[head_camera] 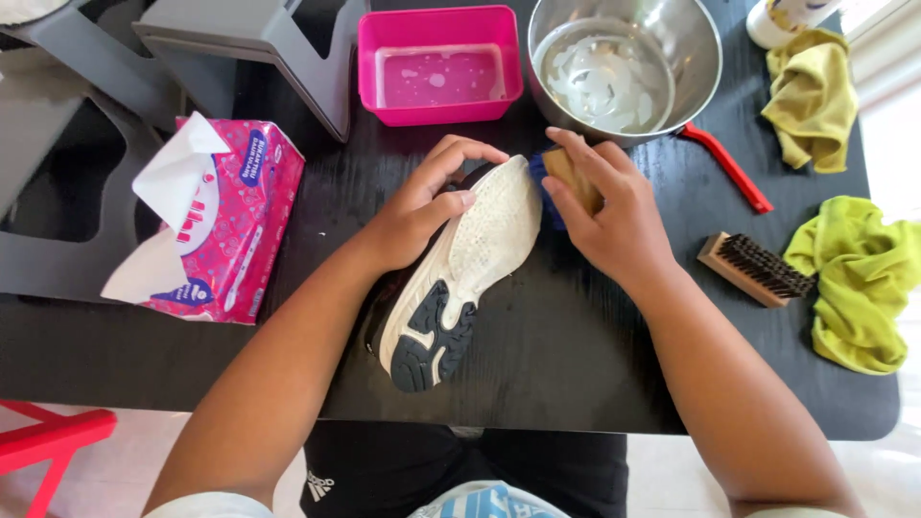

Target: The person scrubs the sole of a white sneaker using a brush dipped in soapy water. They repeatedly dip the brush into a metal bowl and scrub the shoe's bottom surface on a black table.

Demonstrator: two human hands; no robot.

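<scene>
A shoe [465,269] lies sole-up on the black table [576,364], its white sole with dark heel patches facing me. My left hand [422,206] grips the toe end and steadies it. My right hand [609,216] is closed on a wooden brush with blue bristles [561,177], pressed against the edge of the sole near the toe.
A steel bowl of soapy water [624,67] and a pink tub of liquid [441,67] stand at the back. A pink tissue pack [216,225] lies left. A second wooden brush [758,269], a red-handled brush [729,168] and two yellow-green cloths [859,278] [811,96] lie right.
</scene>
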